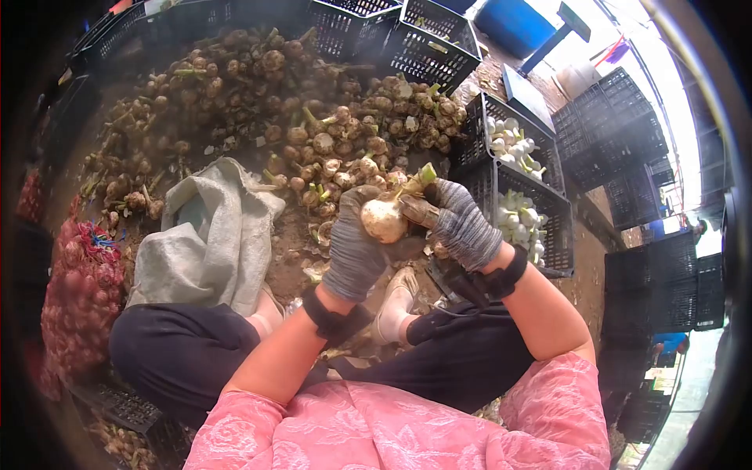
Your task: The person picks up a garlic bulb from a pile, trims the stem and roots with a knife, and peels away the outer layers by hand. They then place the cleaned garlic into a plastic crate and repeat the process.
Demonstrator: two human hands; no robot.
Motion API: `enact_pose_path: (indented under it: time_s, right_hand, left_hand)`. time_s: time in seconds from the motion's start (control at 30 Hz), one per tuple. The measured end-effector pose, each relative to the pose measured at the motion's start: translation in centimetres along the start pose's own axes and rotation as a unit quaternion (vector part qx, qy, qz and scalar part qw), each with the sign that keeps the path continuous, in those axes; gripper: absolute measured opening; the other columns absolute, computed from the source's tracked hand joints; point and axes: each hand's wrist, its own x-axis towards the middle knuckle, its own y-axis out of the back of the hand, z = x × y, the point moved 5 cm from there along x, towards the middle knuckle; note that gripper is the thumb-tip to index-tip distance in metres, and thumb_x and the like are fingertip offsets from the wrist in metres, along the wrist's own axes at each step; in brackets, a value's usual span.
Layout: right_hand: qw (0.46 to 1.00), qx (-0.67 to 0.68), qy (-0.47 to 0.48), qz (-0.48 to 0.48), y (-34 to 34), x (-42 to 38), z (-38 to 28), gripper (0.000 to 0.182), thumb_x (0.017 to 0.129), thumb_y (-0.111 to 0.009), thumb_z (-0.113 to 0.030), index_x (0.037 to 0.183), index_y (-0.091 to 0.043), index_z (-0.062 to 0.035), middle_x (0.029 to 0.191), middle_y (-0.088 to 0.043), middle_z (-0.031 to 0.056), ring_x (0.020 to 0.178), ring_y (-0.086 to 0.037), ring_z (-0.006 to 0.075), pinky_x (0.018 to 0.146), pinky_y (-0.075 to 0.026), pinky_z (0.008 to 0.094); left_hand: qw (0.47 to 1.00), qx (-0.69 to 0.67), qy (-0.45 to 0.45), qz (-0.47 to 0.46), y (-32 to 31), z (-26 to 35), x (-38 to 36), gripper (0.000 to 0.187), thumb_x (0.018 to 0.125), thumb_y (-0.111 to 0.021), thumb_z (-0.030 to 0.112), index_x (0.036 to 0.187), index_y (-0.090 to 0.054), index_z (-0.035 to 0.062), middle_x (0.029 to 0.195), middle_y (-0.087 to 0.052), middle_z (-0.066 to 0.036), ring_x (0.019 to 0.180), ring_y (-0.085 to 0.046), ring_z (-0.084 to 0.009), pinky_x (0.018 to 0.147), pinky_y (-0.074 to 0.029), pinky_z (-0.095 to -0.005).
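Left hand (354,244) cups the onion (384,219) firmly; right hand (458,223) pinches its stalk end. The bulb looks firm, light, soil-gritty; best held around its middle.

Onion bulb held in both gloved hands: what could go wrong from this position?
1. The onion bulb is held over bare dirt, not over the black crate of cleaned bulbs; if the left hand or right hand slips, it may land back in the soil.
2. The gloves look caked with dirt, so grip may be poor.
3. The unsorted pile lies close ahead; a dropped bulb could get lost among it.
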Motion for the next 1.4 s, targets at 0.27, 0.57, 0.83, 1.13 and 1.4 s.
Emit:
enact_pose_path:
  time_s: [0.27,0.57,0.83,1.13,1.4]
  right_hand:
    - [0.983,-0.149,0.087,-0.054,1.1,0.4,-0.9,0.022,0.08,-0.06,-0.013,0.098,-0.057,-0.0015,0.083,-0.06,0.0068,0.074,-0.056,0.0155,0.068,-0.046,0.0285]
    - [0.961,-0.213,0.177,-0.01,1.0,0.0,-2.1,0.023,0.076,-0.062,-0.011,0.097,-0.058,-0.002,0.08,-0.059,0.0076,0.077,-0.057,0.0142,0.069,-0.046,0.0273]
    - [0.992,-0.089,0.037,0.078,1.9,1.1,1.2,0.016,0.077,-0.06,-0.009,0.091,-0.061,-0.0001,0.072,-0.061,0.0032,0.059,-0.054,0.007,0.052,-0.045,0.0224]
    - [0.994,0.085,-0.058,0.032,1.7,1.2,2.0,0.019,0.079,-0.059,-0.013,0.09,-0.06,0.0035,0.072,-0.06,0.0033,0.054,-0.052,0.0055,0.046,-0.041,0.0183]
    - [0.97,0.23,-0.062,0.041,0.7,0.5,0.4,0.021,0.077,-0.057,-0.009,0.095,-0.057,0.0021,0.078,-0.061,0.0059,0.07,-0.059,0.0117,0.062,-0.049,0.0244]
  left_hand:
    - [0.999,-0.009,0.028,-0.032,0.1,0.7,0.1,0.063,0.063,-0.078,0.017,0.111,-0.039,0.0038,0.1,-0.054,-0.01,0.088,-0.056,-0.0178,0.076,-0.051,-0.0305]
    - [0.938,-0.234,0.211,-0.142,0.7,-1.0,0.4,0.078,0.063,-0.064,0.062,0.113,-0.045,0.0043,0.1,-0.055,-0.011,0.088,-0.057,-0.0233,0.067,-0.052,-0.0322]
    - [0.993,-0.062,0.094,-0.023,1.2,0.7,1.0,0.048,0.077,-0.066,0.025,0.113,-0.045,0.0017,0.102,-0.055,-0.008,0.091,-0.056,-0.0156,0.074,-0.05,-0.0281]
    - [0.996,0.048,0.032,-0.067,3.6,-0.7,2.8,0.037,0.077,-0.063,0.025,0.105,-0.053,0.0026,0.081,-0.059,-0.007,0.069,-0.059,-0.0152,0.055,-0.049,-0.0267]
    - [0.983,0.153,0.04,-0.094,2.8,2.0,1.9,0.059,0.065,-0.07,0.015,0.117,-0.044,0.0036,0.099,-0.056,-0.009,0.085,-0.057,-0.0196,0.075,-0.049,-0.0268]
